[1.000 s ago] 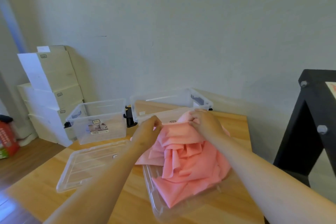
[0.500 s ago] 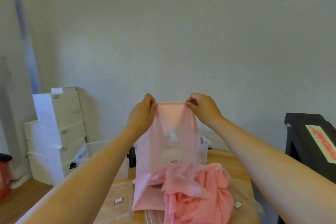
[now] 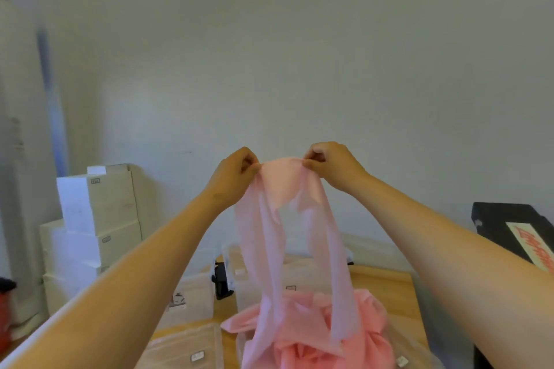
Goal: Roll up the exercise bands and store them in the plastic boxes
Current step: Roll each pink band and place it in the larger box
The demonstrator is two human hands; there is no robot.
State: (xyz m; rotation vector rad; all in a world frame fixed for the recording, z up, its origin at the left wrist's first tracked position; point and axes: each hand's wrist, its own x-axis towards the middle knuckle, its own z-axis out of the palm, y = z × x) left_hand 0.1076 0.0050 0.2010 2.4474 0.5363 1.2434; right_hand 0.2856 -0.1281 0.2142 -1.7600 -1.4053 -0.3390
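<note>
A thin pink exercise band (image 3: pixel 271 237) hangs from both my hands, held up in front of the wall. My left hand (image 3: pixel 233 172) pinches its top left corner and my right hand (image 3: pixel 329 163) pinches the top right corner. The band's upper edge sags between them, and its length trails down in two strands into a crumpled pink heap (image 3: pixel 308 335) on the wooden table (image 3: pixel 386 290). Clear plastic boxes (image 3: pixel 192 296) stand behind the heap, partly hidden by the band and my arms.
A clear lid (image 3: pixel 192 347) lies on the table at the lower left. White cardboard boxes (image 3: pixel 96 219) are stacked against the wall at left. A black stand (image 3: pixel 506 228) with a red-lettered label is at the right edge.
Both hands have lifted the band's end from the heap to well above the table. The top edge now sags and the hanging part has narrowed into two strands.
</note>
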